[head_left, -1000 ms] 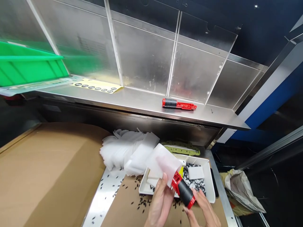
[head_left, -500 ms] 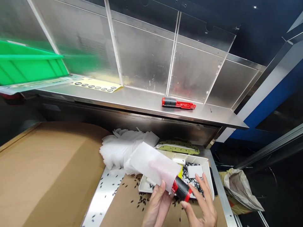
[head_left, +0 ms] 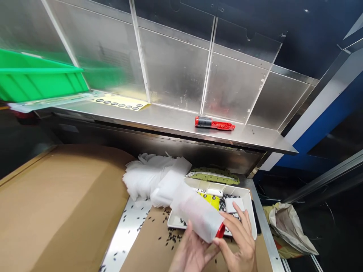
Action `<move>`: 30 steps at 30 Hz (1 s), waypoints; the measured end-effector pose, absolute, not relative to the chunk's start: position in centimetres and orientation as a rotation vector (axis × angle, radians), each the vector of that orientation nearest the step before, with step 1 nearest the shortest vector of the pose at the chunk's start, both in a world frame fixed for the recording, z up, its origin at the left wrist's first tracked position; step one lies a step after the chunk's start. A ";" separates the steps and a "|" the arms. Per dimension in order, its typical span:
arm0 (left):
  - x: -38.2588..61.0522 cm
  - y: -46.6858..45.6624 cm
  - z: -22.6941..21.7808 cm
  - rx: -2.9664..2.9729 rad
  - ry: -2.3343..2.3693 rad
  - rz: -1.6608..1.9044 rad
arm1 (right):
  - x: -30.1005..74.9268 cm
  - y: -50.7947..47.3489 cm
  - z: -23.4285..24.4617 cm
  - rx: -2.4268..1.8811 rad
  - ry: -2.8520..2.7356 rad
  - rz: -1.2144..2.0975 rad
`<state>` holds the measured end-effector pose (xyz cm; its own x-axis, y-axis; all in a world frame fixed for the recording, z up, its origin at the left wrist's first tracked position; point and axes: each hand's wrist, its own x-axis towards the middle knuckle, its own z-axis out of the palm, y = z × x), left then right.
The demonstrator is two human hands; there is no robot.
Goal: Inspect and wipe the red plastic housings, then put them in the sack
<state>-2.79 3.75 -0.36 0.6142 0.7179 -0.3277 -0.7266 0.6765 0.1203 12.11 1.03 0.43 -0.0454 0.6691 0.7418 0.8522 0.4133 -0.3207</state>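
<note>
A: Where is the tool (head_left: 220, 231)?

B: In the white sleeve (head_left: 195, 212), with only its red end showing at the mouth, towards the right. (A faint pink comes through the thin wall.)

A: And the left hand (head_left: 194, 252)?

B: Curled around the sleeve from below, palm up, thumb along the near side, holding it tilted above the tray (head_left: 254, 217).

A: What about the right hand (head_left: 241, 241)?

B: Its thumb is at the lower edge of the mouth, by the red end, and its index finger at the upper edge. The other fingers fan out, partly over the tray. Whether it grips or merely pushes, I cannot tell.

A: What is in the tray?

B: Small black bits, a yellow label (head_left: 212, 200) and a white block (head_left: 235, 205). More bits (head_left: 172, 238) lie scattered on the cardboard (head_left: 144, 241) just beside it.

A: And around it?

B: A pile of sleeves (head_left: 154, 177) on its left, a green pouch (head_left: 214, 176) behind. On the shelf (head_left: 167, 117) above, a second tool (head_left: 214, 123), red and black, lies on its side, well apart from the label sheet (head_left: 121, 102).
</note>
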 end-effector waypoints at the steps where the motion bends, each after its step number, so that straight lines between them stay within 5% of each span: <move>1: -3.1 4.2 -0.4 -0.126 0.393 0.838 | 12.2 1.0 0.6 -1.342 -1.834 -0.234; 10: -2.3 2.9 -0.7 -0.345 0.493 0.723 | 13.3 0.3 4.5 -1.390 -2.158 0.202; 20: -1.0 1.8 -2.3 -0.263 0.131 0.462 | 12.5 0.8 10.3 -1.499 -2.090 0.257; 30: -0.6 1.5 0.5 -0.238 0.557 0.879 | 16.6 1.1 9.0 -1.197 -2.261 0.153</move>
<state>-0.56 1.55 0.47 0.5086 0.6609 -0.5519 -0.7813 0.6235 0.0266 16.61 1.11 9.01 -0.4362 0.7896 0.4315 0.7240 0.5928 -0.3527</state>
